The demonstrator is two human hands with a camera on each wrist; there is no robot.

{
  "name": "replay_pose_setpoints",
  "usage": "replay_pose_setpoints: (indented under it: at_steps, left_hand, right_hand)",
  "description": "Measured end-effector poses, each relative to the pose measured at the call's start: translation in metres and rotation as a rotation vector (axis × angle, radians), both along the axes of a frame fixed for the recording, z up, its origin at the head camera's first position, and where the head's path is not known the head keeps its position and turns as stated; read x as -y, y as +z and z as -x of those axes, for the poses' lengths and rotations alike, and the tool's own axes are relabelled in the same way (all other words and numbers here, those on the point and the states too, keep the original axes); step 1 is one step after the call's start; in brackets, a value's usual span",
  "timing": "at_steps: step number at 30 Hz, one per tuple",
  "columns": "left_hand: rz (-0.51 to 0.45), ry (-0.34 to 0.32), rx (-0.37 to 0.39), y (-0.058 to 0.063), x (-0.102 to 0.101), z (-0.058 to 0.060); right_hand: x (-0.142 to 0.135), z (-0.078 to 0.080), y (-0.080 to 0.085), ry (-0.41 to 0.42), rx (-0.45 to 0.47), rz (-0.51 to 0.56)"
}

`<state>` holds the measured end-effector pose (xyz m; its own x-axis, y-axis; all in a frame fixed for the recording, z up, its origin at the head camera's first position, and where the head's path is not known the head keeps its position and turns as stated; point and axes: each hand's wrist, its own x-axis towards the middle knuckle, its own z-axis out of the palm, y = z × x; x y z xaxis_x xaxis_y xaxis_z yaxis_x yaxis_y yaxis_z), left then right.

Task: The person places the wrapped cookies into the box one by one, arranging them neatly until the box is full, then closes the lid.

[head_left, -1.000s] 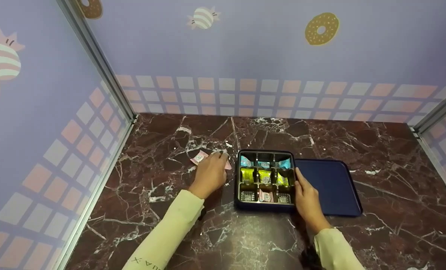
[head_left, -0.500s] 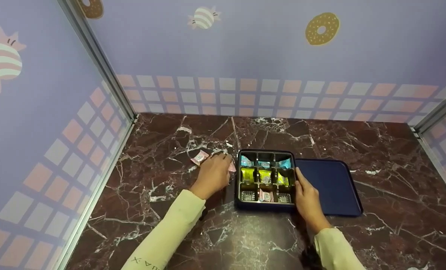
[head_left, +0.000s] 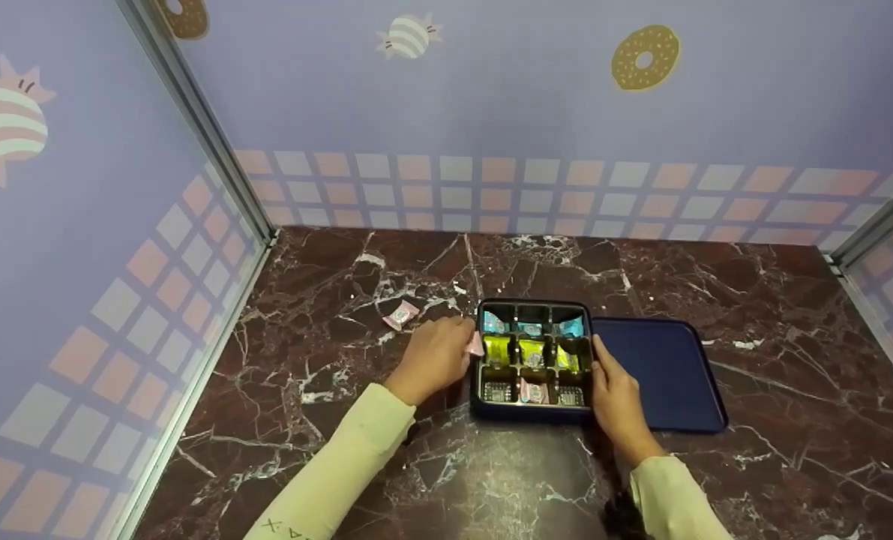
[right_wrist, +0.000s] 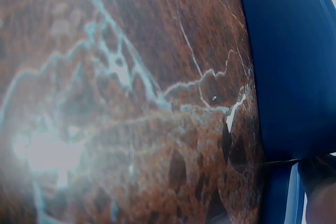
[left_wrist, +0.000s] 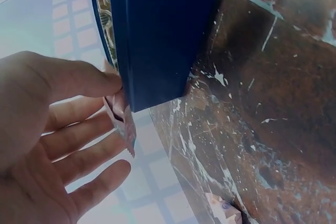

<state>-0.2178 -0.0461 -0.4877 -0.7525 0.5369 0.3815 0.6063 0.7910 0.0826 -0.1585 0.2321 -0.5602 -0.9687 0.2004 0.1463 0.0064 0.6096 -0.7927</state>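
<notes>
My left hand (head_left: pixel 433 354) pinches a pink wrapped candy (left_wrist: pixel 122 119) at the left rim of a dark blue box (head_left: pixel 533 415). In the left wrist view the thumb presses the wrapper from one side, right by the box wall. Inside, the box is divided into compartments: blue candies (head_left: pixel 570 327) at the back, yellow-green candies (head_left: pixel 532 353) in the middle row. The front row has one pink candy (head_left: pixel 534 392) at its centre, between two compartments showing patterned bottoms. My right hand (head_left: pixel 617 396) rests along the box's right side, fingers fairly straight.
Another pink candy (head_left: pixel 401 315) lies on the dark red marbled table (head_left: pixel 341 285), left of the box. The blue lid (head_left: pixel 663 375) lies flat to the right, partly behind the right hand. Patterned panels (head_left: pixel 491 105) enclose the back and sides.
My left hand has moved right with the pink candy, from the table beside the other one to the box's left rim. The right hand and box have stayed in place.
</notes>
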Motion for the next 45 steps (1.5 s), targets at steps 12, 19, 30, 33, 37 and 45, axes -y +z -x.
replay_pose_setpoints:
  at_steps: [12, 19, 30, 33, 37, 45]
  left_hand:
    - [0.031, -0.122, 0.182, 0.006, -0.009, -0.005]
    - [0.06, -0.191, 0.299, 0.011, -0.015, -0.009]
    - [0.109, -0.24, 0.332, 0.01, -0.022, -0.013]
    - [0.118, -0.237, 0.334, 0.009, -0.025, -0.013]
    - [0.123, -0.242, 0.339, 0.008, -0.027, -0.014]
    - [0.145, -0.254, 0.346, 0.005, -0.027, -0.014]
  right_hand:
    - [0.0, 0.0, 0.0, -0.006, 0.01, 0.007]
    - [0.001, 0.0, 0.0, 0.003, 0.02, 0.006]
    - [0.0, 0.0, -0.001, -0.005, -0.002, -0.003]
    - [0.0, 0.0, -0.001, -0.008, -0.01, 0.002]
    - [0.001, 0.0, -0.001, -0.005, -0.016, 0.004]
    - [0.0, -0.001, 0.0, -0.008, -0.01, 0.0]
